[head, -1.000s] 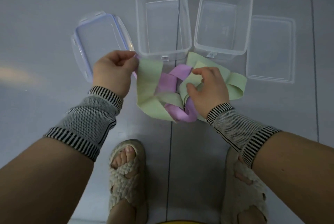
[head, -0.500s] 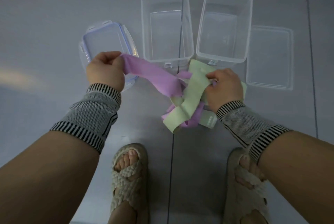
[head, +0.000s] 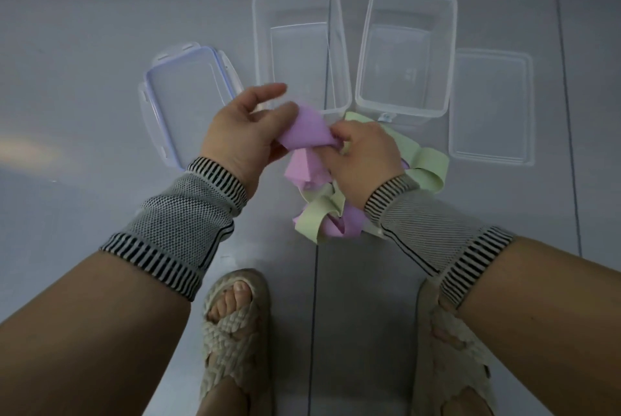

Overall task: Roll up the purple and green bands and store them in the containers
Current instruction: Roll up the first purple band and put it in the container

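Both hands have drawn together since half a second ago, when the purple band was stretched wide between them; now a person standing over a grey floor (head: 84, 86) gathers that purple band (head: 304, 131) into a short fold held above the tangle. At left, the left hand (head: 242, 137) cradles the fold with thumb and lower fingers, its index finger lifted straight and free. At right, the right hand (head: 364, 155) pinches the fold's near end with curled fingers (head: 339, 133). More of the purple strip hangs below, twisted through the green band (head: 426, 168), whose loops lie on the floor just near of the two clear containers (head: 295, 46), the second one (head: 408, 49) beside it on the right; both stand open with nothing visible inside. A blue-edged lid (head: 188, 103) lies to the far left and a plain lid (head: 492, 106) to the far right. Striped knit cuffs (head: 188, 224) cover both wrists, and woven sandals (head: 235, 315) show at the near edge. The bands look light, thin, soft and stretchy, likely to spring open if let go, so a roll seems best started from a flat free end, pinched across the full width, once purple is worked loose from green. Rolling appears barely begun.
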Tool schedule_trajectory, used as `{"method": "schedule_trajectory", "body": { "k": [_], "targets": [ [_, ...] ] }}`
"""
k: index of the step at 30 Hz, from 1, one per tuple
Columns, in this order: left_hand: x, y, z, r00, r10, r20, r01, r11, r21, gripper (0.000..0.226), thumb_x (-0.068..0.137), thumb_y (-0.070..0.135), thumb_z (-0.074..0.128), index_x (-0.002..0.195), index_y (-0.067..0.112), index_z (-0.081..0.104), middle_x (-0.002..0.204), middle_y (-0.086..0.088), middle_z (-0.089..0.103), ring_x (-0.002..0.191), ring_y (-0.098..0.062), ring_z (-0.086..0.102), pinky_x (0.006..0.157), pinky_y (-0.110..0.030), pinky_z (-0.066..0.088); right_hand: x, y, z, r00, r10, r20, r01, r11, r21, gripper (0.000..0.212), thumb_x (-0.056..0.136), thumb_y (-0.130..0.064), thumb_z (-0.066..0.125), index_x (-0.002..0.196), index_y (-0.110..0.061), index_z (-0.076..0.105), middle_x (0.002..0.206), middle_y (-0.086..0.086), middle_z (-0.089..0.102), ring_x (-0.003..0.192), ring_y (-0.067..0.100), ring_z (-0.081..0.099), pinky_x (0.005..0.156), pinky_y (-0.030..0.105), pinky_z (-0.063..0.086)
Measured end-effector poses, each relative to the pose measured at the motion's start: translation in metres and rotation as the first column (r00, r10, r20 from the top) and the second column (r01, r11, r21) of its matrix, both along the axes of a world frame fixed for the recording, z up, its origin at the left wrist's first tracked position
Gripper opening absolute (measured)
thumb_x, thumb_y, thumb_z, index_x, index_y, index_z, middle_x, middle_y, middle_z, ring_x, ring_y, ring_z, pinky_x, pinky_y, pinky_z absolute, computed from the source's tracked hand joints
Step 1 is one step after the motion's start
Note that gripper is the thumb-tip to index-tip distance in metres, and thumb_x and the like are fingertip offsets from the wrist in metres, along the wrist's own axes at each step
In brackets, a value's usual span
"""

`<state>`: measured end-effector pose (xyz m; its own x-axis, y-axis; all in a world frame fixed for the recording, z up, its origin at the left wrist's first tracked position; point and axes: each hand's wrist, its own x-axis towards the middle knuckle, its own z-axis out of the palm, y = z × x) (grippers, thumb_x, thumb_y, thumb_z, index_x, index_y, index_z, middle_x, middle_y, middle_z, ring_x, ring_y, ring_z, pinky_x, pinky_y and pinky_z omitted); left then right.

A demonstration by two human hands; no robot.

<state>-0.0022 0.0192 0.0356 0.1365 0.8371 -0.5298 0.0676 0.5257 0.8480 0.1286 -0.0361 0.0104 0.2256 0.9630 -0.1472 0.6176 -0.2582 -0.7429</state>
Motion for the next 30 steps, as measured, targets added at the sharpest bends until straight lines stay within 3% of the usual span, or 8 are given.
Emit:
{"method": "schedule_trajectory", "body": {
  "k": [4,8,11,14,20,23,27,30],
  "targets": [
    [-0.008,0.005,-0.006,0.980,0.155,-0.125,-0.150,0.987,0.050,0.017,0.089,0.025,0.062,0.105,0.023,0.063,0.091,0.003,0.070,0.086,-0.011,0.068,0.077,-0.030,0.051,0.013,0.013,0.022,0.986,-0.122,-0.113,0.132,0.988,0.082,0.015,0.086,-0.021,0.064,0.071,-0.022,0.063,0.063,-0.007,0.056,0.062,0.012,0.053,0.063,0.025,0.048],
    [-0.006,-0.001,-0.006,0.973,0.063,-0.220,-0.037,0.992,0.124,0.015,0.085,0.016,0.066,0.096,0.026,0.068,0.093,0.004,0.070,0.078,-0.005,0.061,0.074,-0.026,0.049,0.027,0.022,0.043,0.927,-0.215,-0.307,0.244,0.968,0.059,0.010,0.082,-0.014,0.068,0.074,-0.021,0.066,0.065,-0.007,0.062,0.062,0.006,0.056,0.068,0.025,0.051],
    [0.005,-0.003,0.009,0.974,-0.054,-0.220,0.093,0.981,0.171,0.022,0.086,0.011,0.064,0.105,0.022,0.068,0.101,0.006,0.070,0.075,0.007,0.060,0.074,-0.016,0.047,0.029,0.024,0.060,0.879,-0.252,-0.404,0.287,0.957,0.029,0.022,0.075,-0.029,0.073,0.073,-0.008,0.068,0.073,0.009,0.070,0.070,0.023,0.067,0.072,0.039,0.058],
    [0.020,-0.004,0.041,0.963,-0.166,-0.213,0.222,0.936,0.274,0.029,0.088,0.003,0.058,0.113,0.015,0.065,0.094,0.010,0.067,0.067,0.015,0.057,0.066,-0.004,0.043,0.035,0.024,0.078,0.855,-0.211,-0.473,0.210,0.976,-0.055,0.022,0.070,-0.034,0.073,0.078,-0.014,0.070,0.087,0.017,0.072,0.084,0.033,0.069,0.077,0.051,0.056],
    [0.042,-0.005,0.118,0.901,-0.298,-0.315,0.402,0.846,0.350,0.010,0.085,0.010,0.065,0.087,0.019,0.068,0.082,-0.002,0.068,0.068,-0.006,0.057,0.065,-0.009,0.045,0.065,0.008,0.141,0.839,-0.152,-0.522,0.129,0.988,-0.081,0.008,0.080,-0.014,0.071,0.088,-0.017,0.070,0.092,0.007,0.072,0.088,0.022,0.068,0.079,0.035,0.055],
    [0.044,-0.014,0.156,0.905,-0.264,-0.334,0.386,0.841,0.379,0.019,0.083,0.010,0.068,0.072,0.024,0.064,0.070,0.002,0.063,0.063,-0.008,0.053,0.066,-0.018,0.047,0.071,-0.004,0.178,0.807,-0.182,-0.561,0.176,0.982,-0.066,0.006,0.083,-0.011,0.068,0.087,-0.016,0.067,0.089,0.002,0.070,0.084,0.015,0.064,0.074,0.030,0.051],
    [0.041,-0.034,0.202,0.914,-0.214,-0.344,0.350,0.843,0.407,0.012,0.083,0.010,0.068,0.078,0.020,0.064,0.070,0.004,0.062,0.061,-0.002,0.055,0.060,-0.009,0.045,0.071,-0.026,0.226,0.724,-0.230,-0.650,0.270,0.962,-0.040,0.009,0.085,-0.008,0.064,0.091,-0.009,0.058,0.085,0.010,0.059,0.076,0.016,0.057,0.068,0.028,0.044],
    [0.038,-0.053,0.231,0.939,-0.100,-0.329,0.257,0.841,0.477,0.007,0.085,0.014,0.066,0.089,0.019,0.067,0.080,0.008,0.065,0.074,-0.005,0.060,0.067,-0.008,0.045,0.071,-0.044,0.258,0.757,-0.221,-0.615,0.317,0.947,0.050,0.013,0.082,-0.002,0.065,0.075,-0.011,0.059,0.074,0.007,0.059,0.065,0.015,0.057,0.066,0.028,0.046]
  ]
}}
